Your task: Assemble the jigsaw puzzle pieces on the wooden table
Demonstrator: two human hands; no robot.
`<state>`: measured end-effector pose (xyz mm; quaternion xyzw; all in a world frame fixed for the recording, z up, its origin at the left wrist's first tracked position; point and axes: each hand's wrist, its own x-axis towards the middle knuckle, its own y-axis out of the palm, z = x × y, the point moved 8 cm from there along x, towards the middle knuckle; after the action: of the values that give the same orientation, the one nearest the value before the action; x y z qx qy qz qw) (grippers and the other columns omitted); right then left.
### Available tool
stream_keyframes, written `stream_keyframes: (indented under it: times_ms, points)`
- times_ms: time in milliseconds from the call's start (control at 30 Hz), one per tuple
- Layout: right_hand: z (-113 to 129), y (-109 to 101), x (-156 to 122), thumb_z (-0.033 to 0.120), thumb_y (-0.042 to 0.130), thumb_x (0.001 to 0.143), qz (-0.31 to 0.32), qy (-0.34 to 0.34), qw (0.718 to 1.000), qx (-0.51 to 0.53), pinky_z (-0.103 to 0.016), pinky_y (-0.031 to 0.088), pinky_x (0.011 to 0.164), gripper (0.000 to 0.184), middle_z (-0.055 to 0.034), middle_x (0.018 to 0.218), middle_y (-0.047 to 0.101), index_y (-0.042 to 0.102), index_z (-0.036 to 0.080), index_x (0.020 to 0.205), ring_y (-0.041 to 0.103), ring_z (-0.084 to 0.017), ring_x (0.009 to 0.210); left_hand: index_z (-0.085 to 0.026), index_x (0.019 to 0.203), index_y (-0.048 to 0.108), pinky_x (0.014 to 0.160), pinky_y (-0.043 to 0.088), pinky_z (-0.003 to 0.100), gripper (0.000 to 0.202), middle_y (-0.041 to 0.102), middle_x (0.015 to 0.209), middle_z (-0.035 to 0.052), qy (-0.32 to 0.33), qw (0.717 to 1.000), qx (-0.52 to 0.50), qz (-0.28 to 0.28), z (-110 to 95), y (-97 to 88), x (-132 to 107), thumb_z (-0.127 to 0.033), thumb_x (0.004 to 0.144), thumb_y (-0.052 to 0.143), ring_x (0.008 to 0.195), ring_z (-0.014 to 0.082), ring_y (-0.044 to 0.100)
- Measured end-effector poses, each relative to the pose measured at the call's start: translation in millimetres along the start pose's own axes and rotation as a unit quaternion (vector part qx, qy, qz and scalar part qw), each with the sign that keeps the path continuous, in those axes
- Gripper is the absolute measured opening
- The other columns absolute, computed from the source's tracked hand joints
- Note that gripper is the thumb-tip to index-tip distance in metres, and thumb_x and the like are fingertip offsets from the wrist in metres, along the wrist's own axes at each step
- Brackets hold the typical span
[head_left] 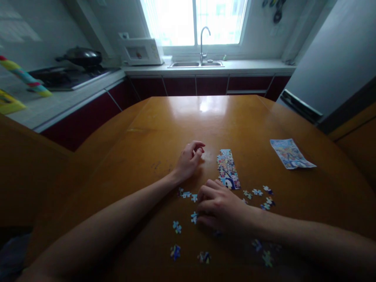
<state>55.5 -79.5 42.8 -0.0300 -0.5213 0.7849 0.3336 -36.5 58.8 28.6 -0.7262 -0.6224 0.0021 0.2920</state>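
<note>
My left hand (190, 158) rests on the table left of a partly joined jigsaw puzzle (227, 168). Its fingers are loosely curled, the thumb lies a little apart, and I see nothing in it. Just below the joined strip, my right hand (219, 205) reaches in over loose pieces with bent, parted fingers. One blue-and-white puzzle piece (194, 217) lies close by its thumb, another puzzle piece (194, 197) by its fingers. Whether the fingertips touch either one I cannot tell. The palm is hidden, and the hand covers part of the area beneath it.
Several loose puzzle pieces (266, 203) lie right of my right hand, with others (175, 252) nearer me. A creased picture sheet (292, 153) is at the right of the wooden table (164, 125). Beyond stand a sink (185, 64), a microwave (142, 51) and a stove with a pan (84, 56).
</note>
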Motion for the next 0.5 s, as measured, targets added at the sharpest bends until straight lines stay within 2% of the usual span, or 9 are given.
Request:
stream_keyframes:
  times_ms: [67, 167, 300, 400, 500]
  points:
    - [-10, -22, 4, 0.032, 0.066, 0.091, -0.042, 0.025, 0.998, 0.034, -0.036, 0.042, 0.084, 0.013, -0.0042, 0.096, 0.067, 0.073, 0.022, 0.085, 0.053, -0.02, 0.093, -0.018, 0.108, 0.061, 0.076, 0.047, 0.031, 0.021, 0.063, 0.094, 0.0049, -0.003, 1.0, -0.002, 0.001, 1, -0.1, 0, -0.025, 0.097, 0.046, 0.087, 0.0184, 0.06]
    - [-34, -69, 6, 0.025, 0.065, 0.091, -0.14, 0.072, 0.986, 0.047, -0.037, 0.045, 0.086, 0.011, -0.0054, 0.092, 0.067, 0.074, 0.022, 0.086, 0.056, -0.021, 0.094, -0.018, 0.108, 0.062, 0.076, 0.047, 0.031, 0.021, 0.064, 0.094, 0.005, -0.01, 1.0, -0.006, 0.004, 2, -0.1, 0, -0.027, 0.096, 0.046, 0.086, 0.0185, 0.06]
    - [-73, -127, -4, 0.025, 0.064, 0.091, -0.27, 0.158, 0.95, 0.007, -0.039, 0.046, 0.082, 0.011, -0.0055, 0.089, 0.068, 0.074, 0.023, 0.087, 0.06, -0.022, 0.09, -0.018, 0.108, 0.062, 0.077, 0.047, 0.031, 0.022, 0.065, 0.093, 0.0042, -0.02, 1.0, 0.003, 0.007, 1, -0.8, 1, -0.027, 0.095, 0.047, 0.085, 0.0183, 0.06]
    - [-87, -152, -12, 0.029, 0.063, 0.092, -0.302, 0.193, 0.933, -0.015, -0.037, 0.046, 0.076, 0.014, -0.0057, 0.089, 0.069, 0.074, 0.022, 0.086, 0.061, -0.021, 0.087, -0.017, 0.108, 0.061, 0.077, 0.047, 0.03, 0.022, 0.064, 0.093, 0.0045, -0.016, 1.0, 0.0, 0.01, 0, -1.1, 2, -0.026, 0.094, 0.047, 0.087, 0.0182, 0.06]
    - [-87, -167, -16, 0.031, 0.063, 0.092, -0.309, 0.194, 0.931, -0.028, -0.036, 0.045, 0.073, 0.016, -0.0054, 0.089, 0.07, 0.074, 0.021, 0.087, 0.061, -0.02, 0.084, -0.016, 0.107, 0.061, 0.077, 0.046, 0.031, 0.022, 0.064, 0.093, 0.005, -0.014, 1.0, -0.003, 0.012, 1, -1.1, 3, -0.027, 0.094, 0.047, 0.087, 0.0178, 0.06]
